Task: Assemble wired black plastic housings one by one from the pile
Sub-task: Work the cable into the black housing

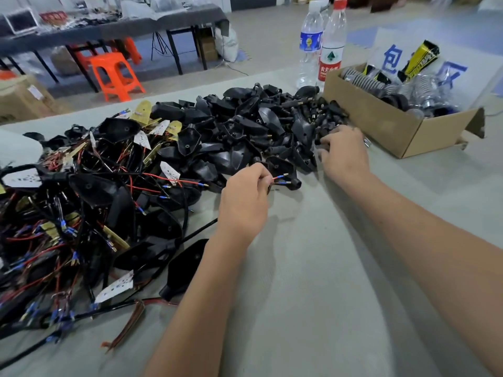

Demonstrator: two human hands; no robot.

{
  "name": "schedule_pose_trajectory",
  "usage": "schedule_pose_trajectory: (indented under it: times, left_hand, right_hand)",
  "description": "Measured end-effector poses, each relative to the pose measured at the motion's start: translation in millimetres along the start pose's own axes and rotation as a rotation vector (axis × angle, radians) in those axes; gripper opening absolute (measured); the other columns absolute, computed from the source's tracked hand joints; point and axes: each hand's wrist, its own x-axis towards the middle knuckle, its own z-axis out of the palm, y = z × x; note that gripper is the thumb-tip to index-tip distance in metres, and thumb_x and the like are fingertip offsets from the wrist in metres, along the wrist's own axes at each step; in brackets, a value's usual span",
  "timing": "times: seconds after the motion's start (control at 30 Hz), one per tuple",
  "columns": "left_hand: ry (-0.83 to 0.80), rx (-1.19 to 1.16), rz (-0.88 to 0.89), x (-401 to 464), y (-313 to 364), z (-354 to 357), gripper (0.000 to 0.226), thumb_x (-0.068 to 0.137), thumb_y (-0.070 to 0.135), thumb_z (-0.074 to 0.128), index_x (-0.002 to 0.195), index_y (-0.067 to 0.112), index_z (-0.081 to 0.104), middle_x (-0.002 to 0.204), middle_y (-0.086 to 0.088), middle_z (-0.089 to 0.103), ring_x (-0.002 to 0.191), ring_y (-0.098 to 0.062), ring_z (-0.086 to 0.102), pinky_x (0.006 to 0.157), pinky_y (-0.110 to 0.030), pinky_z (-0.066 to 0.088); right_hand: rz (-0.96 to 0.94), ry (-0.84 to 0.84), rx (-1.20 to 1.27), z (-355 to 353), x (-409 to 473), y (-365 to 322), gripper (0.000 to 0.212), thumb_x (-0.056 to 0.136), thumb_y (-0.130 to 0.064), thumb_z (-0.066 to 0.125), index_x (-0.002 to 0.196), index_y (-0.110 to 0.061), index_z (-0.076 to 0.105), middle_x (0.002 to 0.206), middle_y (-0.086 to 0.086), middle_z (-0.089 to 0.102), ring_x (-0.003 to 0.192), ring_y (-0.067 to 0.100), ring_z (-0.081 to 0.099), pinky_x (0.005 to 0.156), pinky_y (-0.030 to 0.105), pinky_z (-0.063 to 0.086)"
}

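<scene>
My left hand (245, 197) pinches wires (279, 178) mid-frame; the housing (283, 170) lies just right; my right hand (344, 156) grips pile (245, 126) parts.

This is a small factory or assembly workshop. The grey desk (313, 268) carries bulk parts, not household goods: a big pile of black housings (253, 126) and, left of it, a tangle of wired housings (81, 200) with red and black leads and blue crimp ends. A cardboard box (381, 123) at the right holds ribbed metal parts and yellow-black packets, with a sign in blue characters (392, 59) standing behind it. Two water bottles (321, 42) stand near the box. Beyond lie a bare concrete floor, an orange plastic stool (115, 76), cartons, and a long table (109, 28) cluttered with more stock.
</scene>
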Motion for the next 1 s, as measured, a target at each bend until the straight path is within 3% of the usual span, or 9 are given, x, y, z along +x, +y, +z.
schedule_pose_trajectory:
  times: [0.07, 0.17, 0.27, 0.33, 0.4, 0.53, 0.73, 0.87, 1.0]
  left_hand:
    - [0.027, -0.02, -0.003, -6, -5, -4, 0.019, 0.103, 0.012, 0.053, 0.085, 0.015, 0.058, 0.072, 0.011, 0.054, 0.067, -0.012, 0.047, 0.065, -0.033, 0.036]
    - [0.082, -0.078, -0.037, -16, -14, -11, 0.017, 0.103, 0.009, 0.052, 0.089, 0.012, 0.06, 0.071, 0.014, 0.055, 0.067, -0.008, 0.05, 0.063, -0.028, 0.035]
    - [0.085, -0.146, -0.054, -26, -18, -11, 0.013, 0.101, 0.007, 0.055, 0.09, 0.01, 0.062, 0.069, 0.012, 0.053, 0.065, -0.004, 0.049, 0.063, -0.023, 0.037]
    - [0.082, -0.209, -0.045, -30, -17, -11, 0.014, 0.099, 0.007, 0.059, 0.086, 0.011, 0.061, 0.065, 0.012, 0.05, 0.06, -0.002, 0.046, 0.059, -0.016, 0.036]
    - [0.089, -0.27, -0.045, -31, -18, -11, 0.014, 0.098, 0.007, 0.061, 0.085, 0.012, 0.06, 0.067, 0.01, 0.051, 0.061, -0.003, 0.045, 0.06, -0.018, 0.037]
    - [0.131, -0.327, -0.079, -29, -20, -10, 0.017, 0.1, 0.007, 0.059, 0.085, 0.014, 0.059, 0.07, 0.008, 0.052, 0.064, -0.004, 0.044, 0.064, -0.02, 0.038]
    - [0.231, -0.329, -0.143, -29, -21, -10, 0.016, 0.104, 0.01, 0.052, 0.089, 0.01, 0.058, 0.071, 0.006, 0.054, 0.067, -0.013, 0.046, 0.067, -0.029, 0.039]
    - [0.227, -0.315, -0.144, -30, -20, -10, 0.017, 0.104, 0.009, 0.051, 0.088, 0.011, 0.056, 0.069, 0.007, 0.052, 0.065, -0.011, 0.045, 0.063, -0.025, 0.036]
    - [0.261, -0.282, -0.16, -29, -22, -10, 0.016, 0.103, 0.009, 0.051, 0.088, 0.011, 0.056, 0.069, 0.009, 0.051, 0.063, -0.006, 0.043, 0.06, -0.018, 0.034]
  right_hand:
    - [0.074, 0.049, 0.056, -8, -8, -2, 0.007, 0.091, -0.015, 0.074, 0.091, -0.009, 0.078, 0.102, 0.013, 0.072, 0.099, 0.032, 0.058, 0.086, 0.039, 0.05]
    - [0.233, 0.083, 0.271, -18, -23, -9, 0.02, 0.088, -0.013, 0.076, 0.104, -0.01, 0.064, 0.1, 0.009, 0.069, 0.098, 0.029, 0.062, 0.089, 0.043, 0.052]
    - [0.358, 0.173, 0.879, -26, -52, -38, 0.025, 0.092, -0.018, 0.073, 0.115, -0.013, 0.065, 0.092, 0.001, 0.067, 0.082, 0.02, 0.065, 0.076, 0.03, 0.055]
    - [0.422, 0.087, 1.361, -21, -75, -63, 0.017, 0.097, -0.012, 0.068, 0.114, -0.009, 0.068, 0.082, 0.002, 0.068, 0.065, 0.016, 0.062, 0.056, 0.028, 0.052]
    - [0.403, -0.039, 1.603, -13, -95, -81, 0.012, 0.1, -0.007, 0.064, 0.111, -0.006, 0.07, 0.076, 0.002, 0.068, 0.058, 0.013, 0.057, 0.05, 0.023, 0.048]
    - [0.27, -0.092, 1.616, -5, -106, -86, 0.019, 0.103, -0.004, 0.058, 0.12, -0.006, 0.066, 0.083, 0.005, 0.064, 0.065, 0.017, 0.059, 0.058, 0.026, 0.051]
    - [0.144, -0.136, 1.577, -9, -108, -86, 0.031, 0.103, 0.002, 0.053, 0.126, -0.013, 0.067, 0.099, 0.012, 0.073, 0.076, 0.018, 0.063, 0.069, 0.027, 0.053]
    - [0.078, -0.161, 1.532, -9, -111, -87, 0.034, 0.101, 0.005, 0.053, 0.122, -0.017, 0.068, 0.112, 0.016, 0.074, 0.095, 0.031, 0.067, 0.085, 0.046, 0.053]
    - [0.03, -0.155, 1.492, -9, -112, -88, 0.034, 0.098, 0.006, 0.057, 0.119, -0.017, 0.07, 0.112, 0.012, 0.075, 0.098, 0.024, 0.068, 0.084, 0.04, 0.053]
